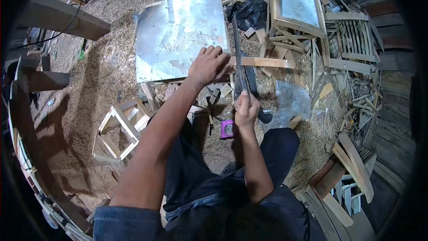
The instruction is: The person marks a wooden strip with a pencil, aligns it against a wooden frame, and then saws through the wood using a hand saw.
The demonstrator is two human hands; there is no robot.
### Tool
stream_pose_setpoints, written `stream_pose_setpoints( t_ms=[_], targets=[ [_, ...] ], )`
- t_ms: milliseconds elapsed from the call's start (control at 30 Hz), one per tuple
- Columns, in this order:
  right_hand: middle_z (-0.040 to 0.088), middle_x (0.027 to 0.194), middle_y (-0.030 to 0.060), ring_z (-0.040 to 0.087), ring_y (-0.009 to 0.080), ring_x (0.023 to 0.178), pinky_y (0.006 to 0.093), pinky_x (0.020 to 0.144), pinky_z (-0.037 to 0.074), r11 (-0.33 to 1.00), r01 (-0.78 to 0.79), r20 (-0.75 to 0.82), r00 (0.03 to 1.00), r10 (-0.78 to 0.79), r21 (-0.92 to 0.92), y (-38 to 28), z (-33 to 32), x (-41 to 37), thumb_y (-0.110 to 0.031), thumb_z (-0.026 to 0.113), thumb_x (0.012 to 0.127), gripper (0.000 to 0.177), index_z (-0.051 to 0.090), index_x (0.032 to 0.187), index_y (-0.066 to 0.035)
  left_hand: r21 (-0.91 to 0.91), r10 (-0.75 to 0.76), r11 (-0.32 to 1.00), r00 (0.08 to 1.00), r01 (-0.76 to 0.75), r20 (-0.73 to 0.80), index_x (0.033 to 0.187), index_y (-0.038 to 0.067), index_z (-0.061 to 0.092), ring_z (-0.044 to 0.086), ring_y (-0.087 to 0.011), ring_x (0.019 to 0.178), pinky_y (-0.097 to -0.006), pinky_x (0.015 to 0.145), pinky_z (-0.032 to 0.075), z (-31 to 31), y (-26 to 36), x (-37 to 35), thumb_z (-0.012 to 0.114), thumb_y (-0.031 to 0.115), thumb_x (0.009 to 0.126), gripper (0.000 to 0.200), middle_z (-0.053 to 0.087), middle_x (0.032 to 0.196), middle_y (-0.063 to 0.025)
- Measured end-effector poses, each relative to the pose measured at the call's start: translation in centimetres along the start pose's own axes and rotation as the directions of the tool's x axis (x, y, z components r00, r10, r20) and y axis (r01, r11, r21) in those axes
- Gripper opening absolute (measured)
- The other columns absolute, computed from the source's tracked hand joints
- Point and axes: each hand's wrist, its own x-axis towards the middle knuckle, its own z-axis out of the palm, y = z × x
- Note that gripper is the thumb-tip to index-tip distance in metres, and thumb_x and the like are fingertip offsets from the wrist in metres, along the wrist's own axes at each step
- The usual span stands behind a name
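My left hand (208, 66) is closed over the near end of a narrow wooden strip (263, 62), at the right edge of a worn metal-faced board (183, 40). The strip reaches out to the right. My right hand (246, 110) grips the lower end of a handsaw (237, 40), its handle hidden in the fist. The long dark blade points away from me and crosses the strip just right of my left hand. Below, between my legs, a pink tape measure (227, 129) lies on the ground, with some dark slim tools (211, 109) beside it.
Sawdust and wood chips cover the ground. A small wooden frame (122, 127) stands at left. Clear plastic sheeting (292, 100) and a black plastic bag (248, 11) lie right of the board. Wooden furniture frames (301, 4) and scraps crowd the right side; a thick beam (67, 15) juts in at upper left.
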Motion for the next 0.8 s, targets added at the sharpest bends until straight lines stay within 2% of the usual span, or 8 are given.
stream_pose_setpoints(
  t_ms=[33,67,167,233,267,433,467,800],
  targets=[
    [0.036,0.056,-0.0013,0.036,0.0088,0.048,0.0262,0.046,0.029,1.0,-0.009,0.005,1.0,0.009,-0.001,0.1,0.1,0.1,-0.025,0.045,0.101,0.042,0.04,0.063,-0.007,0.015,0.006,1.0,1.0,-0.006,-0.013,0.11,0.01,0.063,0.052,-0.0282,0.091,-0.0402,0.083,0.041,-0.1,-0.2,0.2,0.058,0.03,0.093,0.026,0.053,0.093,-0.0099],
    [0.045,0.05,0.0051,0.045,0.0181,0.046,0.0367,0.048,0.033,0.999,-0.035,-0.018,0.999,0.034,-0.033,0.3,-0.1,0.2,-0.027,0.048,0.097,0.043,0.053,0.064,0.0,-0.039,-0.027,0.999,0.999,0.026,-0.032,0.108,0.01,0.064,0.052,-0.0285,0.09,-0.0403,0.083,0.041,-0.1,-0.1,0.3,0.056,0.029,0.094,0.025,0.053,0.092,-0.0102],
    [0.046,0.051,0.0083,0.046,0.0201,0.048,0.0379,0.049,0.034,0.981,0.095,-0.011,0.995,-0.098,-0.171,-0.7,0.1,0.0,-0.026,0.048,0.097,0.042,0.053,0.065,0.001,-0.102,-0.09,0.992,0.988,0.078,-0.123,0.098,0.008,0.065,0.054,-0.0303,0.089,-0.0412,0.081,0.043,0.9,0.7,0.7,0.053,0.029,0.096,0.024,0.056,0.089,-0.0121],
    [0.047,0.053,0.0111,0.048,0.0214,0.051,0.0387,0.051,0.036,0.981,0.094,-0.012,0.995,-0.097,-0.169,-1.8,0.1,-0.2,-0.025,0.049,0.097,0.04,0.055,0.067,0.001,-0.076,-0.406,0.914,0.896,0.398,-0.183,0.094,0.008,0.066,0.057,-0.0319,0.089,-0.0428,0.078,0.045,2.0,1.1,2.1,0.054,0.029,0.095,0.025,0.059,0.09,-0.0131],
    [0.048,0.055,0.0112,0.049,0.0214,0.052,0.0385,0.052,0.036,0.976,0.103,0.002,0.994,-0.105,-0.192,-2.0,0.0,-0.3,-0.024,0.049,0.097,0.039,0.055,0.068,0.001,0.021,-0.455,0.883,0.867,0.468,-0.203,0.088,0.008,0.067,0.06,-0.0314,0.088,-0.0439,0.077,0.045,2.6,1.5,2.8,0.054,0.029,0.094,0.025,0.063,0.088,-0.0124],
    [0.054,0.061,0.0105,0.052,0.02,0.057,0.0355,0.056,0.04,0.991,0.056,0.004,0.998,-0.056,-0.121,-1.8,-0.1,0.1,-0.023,0.049,0.097,0.034,0.06,0.075,0.001,0.086,-0.414,0.89,0.873,0.448,-0.258,0.077,0.008,0.067,0.062,-0.029,0.085,-0.0439,0.076,0.046,3.9,1.1,3.8,0.057,0.028,0.092,0.026,0.066,0.084,-0.0095],
    [0.055,0.063,0.0099,0.053,0.019,0.058,0.0347,0.057,0.041,0.978,0.054,0.045,0.998,-0.046,-0.2,-1.3,-0.5,0.4,-0.022,0.049,0.096,0.033,0.062,0.077,0.001,0.099,-0.45,0.871,0.863,0.481,-0.232,0.078,0.009,0.068,0.061,-0.0279,0.086,-0.0427,0.077,0.045,4.1,1.3,3.5,0.056,0.028,0.091,0.026,0.066,0.085,-0.0089],
    [0.049,0.054,0.0048,0.048,0.0141,0.052,0.0337,0.05,0.035,0.981,0.045,0.013,0.999,-0.043,-0.187,-1.2,-1.1,-2.0,-0.028,0.049,0.098,0.038,0.059,0.073,0.0,0.079,-0.477,0.854,0.834,0.514,-0.278,0.078,0.008,0.066,0.06,-0.0303,0.083,-0.0436,0.075,0.045,4.1,1.1,3.7,0.058,0.026,0.088,0.023,0.063,0.081,-0.0113]
  ],
)
